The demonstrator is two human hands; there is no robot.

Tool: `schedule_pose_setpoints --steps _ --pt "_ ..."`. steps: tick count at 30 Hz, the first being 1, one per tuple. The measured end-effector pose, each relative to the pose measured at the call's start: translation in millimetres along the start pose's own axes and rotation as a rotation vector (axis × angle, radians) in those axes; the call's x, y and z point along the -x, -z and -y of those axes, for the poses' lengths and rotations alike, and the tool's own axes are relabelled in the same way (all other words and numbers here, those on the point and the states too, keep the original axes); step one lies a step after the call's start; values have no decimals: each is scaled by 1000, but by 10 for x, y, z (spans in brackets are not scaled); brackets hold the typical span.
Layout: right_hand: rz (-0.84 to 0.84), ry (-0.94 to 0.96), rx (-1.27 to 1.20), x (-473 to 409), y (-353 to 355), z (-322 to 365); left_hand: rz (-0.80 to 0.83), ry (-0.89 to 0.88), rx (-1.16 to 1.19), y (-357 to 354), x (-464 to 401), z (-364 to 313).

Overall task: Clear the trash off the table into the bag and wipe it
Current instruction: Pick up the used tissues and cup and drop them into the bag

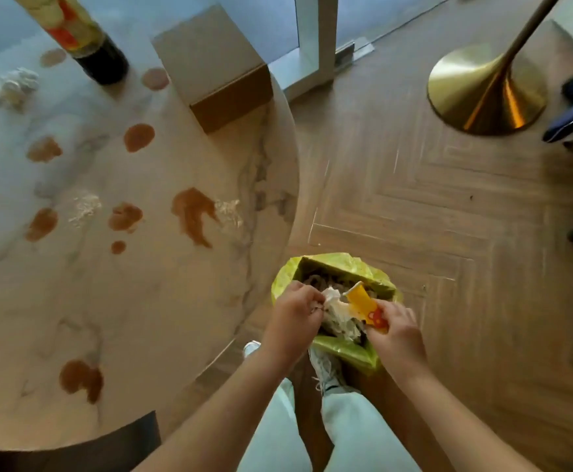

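Trash first: a yellow-green plastic bag [344,350] lines a square bin on the wooden floor [414,206], just beside the round marble worktop [115,301], its mouth open upward and already holding crumpled white paper and noodle-like scraps. Over that mouth, the left hand [293,316] has its fingers pinched on a crumpled white tissue [334,301]. The right hand [395,327] has fingers clamped on one yellow wrapper with red print [367,306], its long axis slanting from the hand up and left across the bag. Out on the worktop: about ten brown sauce spills [193,214], two patches of pale crumbs, one white tissue wad [9,85], one dark bottle [84,35], one cardboard box [217,68]. Beyond, one brass lamp base [486,90] stands on the floor.
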State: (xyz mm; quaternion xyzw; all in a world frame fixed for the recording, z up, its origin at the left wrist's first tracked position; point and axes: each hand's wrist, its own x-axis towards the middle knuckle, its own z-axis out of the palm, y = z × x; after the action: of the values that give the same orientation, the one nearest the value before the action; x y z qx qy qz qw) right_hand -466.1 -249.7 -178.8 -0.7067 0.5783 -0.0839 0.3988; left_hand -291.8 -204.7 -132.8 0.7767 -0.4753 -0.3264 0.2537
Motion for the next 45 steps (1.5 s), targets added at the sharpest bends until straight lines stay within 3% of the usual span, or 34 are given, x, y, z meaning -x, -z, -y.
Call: schedule_pose_setpoints --steps 4,10,15,20,27,35,39,45 --pt "145 -199 66 -258 -379 -474 108 122 -78 -477 -298 410" --pt "452 -307 133 -380 -765 -927 269 162 -147 -1096 -545 783" --pt "444 -362 127 -188 -684 -1036 389 127 -199 -1190 -525 826" --pt "372 -346 121 -82 -482 -892 293 61 -178 -945 -429 511" --pt "179 -97 21 -154 -23 -102 210 -73 -132 -379 -125 -114" --pt "48 336 10 -369 401 1137 -138 -171 -49 509 223 -461" --pt "15 550 -11 -462 404 1881 -339 -82 -60 1122 328 -394" --pt "121 782 -2 -479 135 2831 -550 133 -101 2008 574 44"
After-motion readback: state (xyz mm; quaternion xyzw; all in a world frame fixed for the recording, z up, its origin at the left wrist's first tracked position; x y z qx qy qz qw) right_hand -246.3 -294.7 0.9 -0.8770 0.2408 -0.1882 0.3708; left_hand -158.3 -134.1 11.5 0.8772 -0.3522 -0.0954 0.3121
